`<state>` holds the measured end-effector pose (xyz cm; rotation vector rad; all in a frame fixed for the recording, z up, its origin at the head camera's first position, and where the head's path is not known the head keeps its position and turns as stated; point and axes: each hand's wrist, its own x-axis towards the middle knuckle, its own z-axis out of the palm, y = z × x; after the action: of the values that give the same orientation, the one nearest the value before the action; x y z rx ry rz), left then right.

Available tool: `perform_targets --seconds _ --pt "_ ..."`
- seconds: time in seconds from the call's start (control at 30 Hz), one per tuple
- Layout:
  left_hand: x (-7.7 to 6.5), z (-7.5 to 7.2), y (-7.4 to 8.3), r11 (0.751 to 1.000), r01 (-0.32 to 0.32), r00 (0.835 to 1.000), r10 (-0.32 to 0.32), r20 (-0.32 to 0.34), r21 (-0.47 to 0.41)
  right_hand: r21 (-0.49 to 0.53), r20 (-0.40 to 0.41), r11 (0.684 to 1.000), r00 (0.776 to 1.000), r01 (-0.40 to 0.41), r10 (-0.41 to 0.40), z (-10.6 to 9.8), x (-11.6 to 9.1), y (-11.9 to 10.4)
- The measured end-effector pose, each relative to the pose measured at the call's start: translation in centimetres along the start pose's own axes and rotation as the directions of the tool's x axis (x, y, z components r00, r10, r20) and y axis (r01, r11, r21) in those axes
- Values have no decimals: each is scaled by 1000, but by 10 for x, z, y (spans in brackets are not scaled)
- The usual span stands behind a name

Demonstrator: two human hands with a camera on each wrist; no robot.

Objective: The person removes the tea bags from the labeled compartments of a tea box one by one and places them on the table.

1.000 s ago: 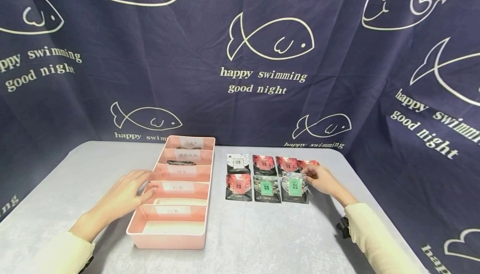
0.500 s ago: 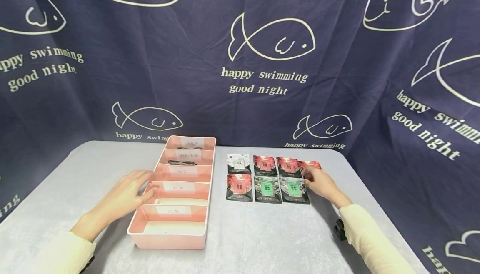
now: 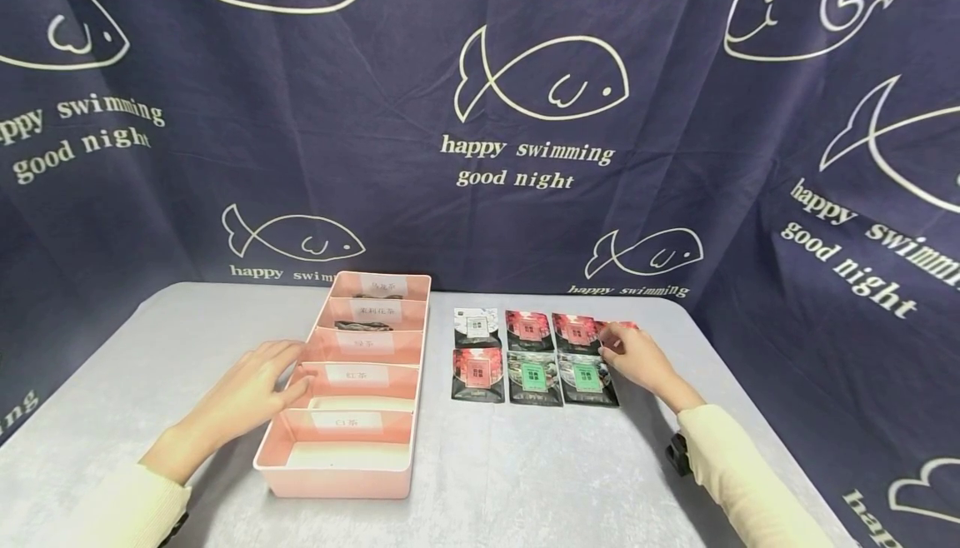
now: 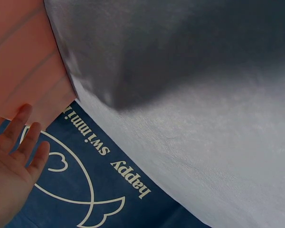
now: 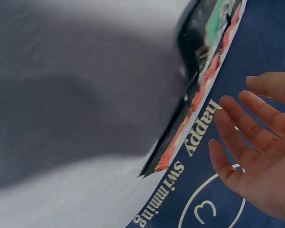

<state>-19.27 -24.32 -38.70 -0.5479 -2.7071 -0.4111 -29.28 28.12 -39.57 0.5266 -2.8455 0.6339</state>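
Note:
In the head view my left hand (image 3: 251, 381) rests at the left rim of a long pink divided box (image 3: 337, 483), fingers relaxed. Its fingers also show loosely spread beside the box wall (image 4: 26, 61) in the left wrist view. Over the right end of two rows of tea packets hovers my right hand (image 3: 641, 361), fingertips close over a partly hidden red tea packet (image 3: 628, 325). The right wrist view shows that hand's fingers loosely bent with nothing between them. Just in front lies a green-labelled tea packet (image 3: 589, 378).
Other packets lie alongside: a white one (image 3: 476, 328), red ones including a front-left one (image 3: 477, 375), and another green-labelled one (image 3: 535, 378). Paper labels mark the box's compartments; dark packets (image 3: 363, 326) sit in the two far ones. A navy curtain (image 3: 525, 231) hangs behind the table.
The right green-labelled packet, its top edge raised at my right fingers a second ago, now lies flat and released. My right hand has shifted slightly back toward the far red packet. Left hand unchanged.

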Motion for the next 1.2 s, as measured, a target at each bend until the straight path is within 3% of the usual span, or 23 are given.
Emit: perform_targets --seconds 0.67,0.9,1.2 --pt "-1 0 0 1000 14 1000 -14 3 3 -90 -66 977 978 191 -197 14 21 -54" --pt "0 1 -1 1000 7 1000 -7 -8 3 -110 -29 966 971 234 -239 20 28 -73" --pt "0 2 -2 1000 2 1000 -2 -15 -5 -107 -22 928 932 357 -361 31 42 -98"
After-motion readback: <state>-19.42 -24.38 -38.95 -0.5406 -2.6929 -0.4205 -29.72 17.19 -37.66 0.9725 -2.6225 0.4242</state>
